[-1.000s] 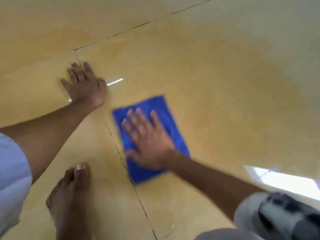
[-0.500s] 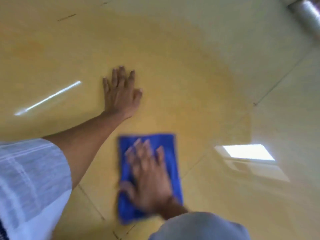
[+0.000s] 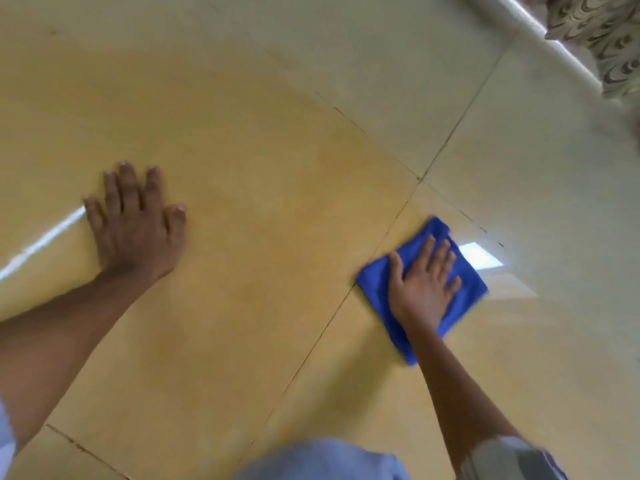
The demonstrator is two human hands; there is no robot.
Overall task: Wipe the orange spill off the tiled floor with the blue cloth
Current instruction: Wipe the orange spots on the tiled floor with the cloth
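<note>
Right hand: fingers straight and spread, pressed flat on the blue cloth, which lies at the right margin of the orange spill. Left hand: laid flat on the wet film, fingers extended. Tiled floor: pale beyond. Progress judged early; most staining is left unwiped.

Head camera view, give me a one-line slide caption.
Right hand presses blue cloth onto orange spill; left hand braces.
</note>
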